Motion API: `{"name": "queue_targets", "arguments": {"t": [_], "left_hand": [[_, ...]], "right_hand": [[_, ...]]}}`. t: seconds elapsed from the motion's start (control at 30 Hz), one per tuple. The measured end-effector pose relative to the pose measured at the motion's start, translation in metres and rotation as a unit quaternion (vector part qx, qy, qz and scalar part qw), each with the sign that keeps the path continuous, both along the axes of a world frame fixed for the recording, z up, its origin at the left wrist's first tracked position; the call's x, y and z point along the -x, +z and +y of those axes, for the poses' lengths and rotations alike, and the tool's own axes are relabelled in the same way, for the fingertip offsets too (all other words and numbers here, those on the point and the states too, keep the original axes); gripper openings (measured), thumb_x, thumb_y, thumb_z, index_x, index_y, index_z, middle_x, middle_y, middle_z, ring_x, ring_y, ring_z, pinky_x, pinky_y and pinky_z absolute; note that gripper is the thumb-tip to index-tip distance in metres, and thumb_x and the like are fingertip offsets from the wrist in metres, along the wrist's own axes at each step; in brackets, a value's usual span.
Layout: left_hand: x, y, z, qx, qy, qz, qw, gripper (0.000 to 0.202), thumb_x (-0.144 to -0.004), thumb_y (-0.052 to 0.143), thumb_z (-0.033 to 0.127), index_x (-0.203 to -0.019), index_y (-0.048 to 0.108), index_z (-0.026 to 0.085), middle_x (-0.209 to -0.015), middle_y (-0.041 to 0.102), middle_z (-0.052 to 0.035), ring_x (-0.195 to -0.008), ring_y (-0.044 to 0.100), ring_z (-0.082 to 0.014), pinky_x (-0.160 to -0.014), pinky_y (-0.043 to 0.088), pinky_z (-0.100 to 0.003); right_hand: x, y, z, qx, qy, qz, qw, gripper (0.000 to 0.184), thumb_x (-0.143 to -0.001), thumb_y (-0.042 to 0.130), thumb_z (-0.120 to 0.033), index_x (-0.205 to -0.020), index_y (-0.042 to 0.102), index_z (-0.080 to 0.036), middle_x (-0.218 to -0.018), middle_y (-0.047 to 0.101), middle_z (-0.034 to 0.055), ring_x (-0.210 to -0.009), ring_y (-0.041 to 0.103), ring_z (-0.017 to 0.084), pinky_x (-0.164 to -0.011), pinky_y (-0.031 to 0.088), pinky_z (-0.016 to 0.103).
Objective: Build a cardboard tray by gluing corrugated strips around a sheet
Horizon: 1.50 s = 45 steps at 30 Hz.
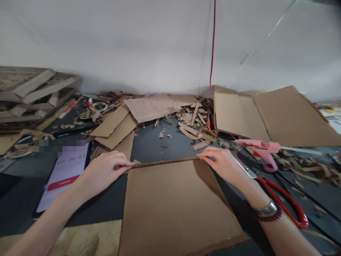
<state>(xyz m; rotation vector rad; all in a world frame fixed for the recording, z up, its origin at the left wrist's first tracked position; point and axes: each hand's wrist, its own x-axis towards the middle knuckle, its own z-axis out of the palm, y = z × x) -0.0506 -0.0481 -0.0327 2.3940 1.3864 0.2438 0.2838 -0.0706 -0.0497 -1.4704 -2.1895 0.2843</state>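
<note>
A flat cardboard sheet [176, 206] lies in front of me, its far edge facing the wall. Along that far edge runs a narrow corrugated cardboard strip [165, 162]. My left hand [112, 166] pinches the strip's left end at the sheet's corner. At the other end, the fingertips of my right hand [220, 161] are closed on the strip and cast a shadow on the sheet. A similar ribbed band [218, 246] shows at the sheet's near edge. Whether the far strip is stuck down, I cannot tell.
Red-handled scissors [287, 202] lie by my right forearm, with a pink glue gun [266, 151] beyond. A phone [64, 174] showing a timer lies left. Cardboard scraps [191, 117], ribbed cardboard [153, 106], a folded cardboard piece [290, 113] and stacked strips [32, 92] line the back.
</note>
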Motion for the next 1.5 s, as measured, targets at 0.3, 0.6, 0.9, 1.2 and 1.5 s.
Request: {"name": "queue_targets", "arguments": {"t": [0.3,0.6,0.9,1.2,1.5], "left_hand": [[0.0,-0.001,0.0,0.008,-0.002,0.019,1.0,0.026,-0.082,0.045,0.03,-0.083,0.07,0.023,-0.08,0.067,-0.0037,-0.075,0.06,-0.0193,-0.066,0.043,-0.029],[0.003,-0.002,0.0,0.021,-0.003,0.022,1.0,0.027,-0.082,0.043,0.029,-0.083,0.07,0.022,-0.08,0.066,-0.0037,-0.076,0.059,-0.0196,-0.066,0.042,-0.03],[0.002,-0.004,0.002,0.019,-0.006,0.018,1.0,0.026,-0.082,0.044,0.028,-0.083,0.069,0.022,-0.08,0.066,-0.0025,-0.077,0.059,-0.0197,-0.066,0.041,-0.03],[0.001,-0.002,0.0,0.015,-0.006,0.025,1.0,0.026,-0.082,0.044,0.026,-0.082,0.069,0.021,-0.079,0.066,-0.0023,-0.077,0.059,-0.0197,-0.066,0.042,-0.03],[0.0,0.004,-0.005,-0.036,-0.031,0.051,0.998,0.027,-0.083,0.044,0.03,-0.091,0.069,0.023,-0.091,0.067,-0.0034,-0.09,0.057,-0.0219,-0.076,0.044,-0.035]], "right_hand": [[0.001,0.001,0.001,-0.005,0.01,-0.017,1.0,0.021,-0.078,0.051,-0.006,-0.076,0.068,-0.016,-0.08,0.069,0.0046,-0.073,0.064,0.016,-0.069,0.05,0.026],[-0.001,-0.003,0.002,-0.017,0.031,-0.019,0.999,0.019,-0.078,0.052,-0.005,-0.075,0.068,-0.015,-0.077,0.068,0.0046,-0.071,0.063,0.015,-0.066,0.05,0.025],[-0.004,-0.01,0.006,-0.017,0.042,-0.01,0.999,0.02,-0.078,0.052,-0.005,-0.073,0.067,-0.016,-0.074,0.067,0.0038,-0.069,0.062,0.015,-0.065,0.049,0.024],[-0.006,-0.011,0.006,-0.007,0.041,-0.01,0.999,0.018,-0.078,0.052,-0.005,-0.076,0.068,-0.016,-0.077,0.067,0.004,-0.072,0.062,0.015,-0.067,0.048,0.025],[-0.009,-0.011,0.007,-0.006,0.044,0.001,0.999,0.016,-0.078,0.052,-0.01,-0.078,0.067,-0.017,-0.081,0.066,0.0042,-0.073,0.062,0.016,-0.069,0.05,0.027]]}}
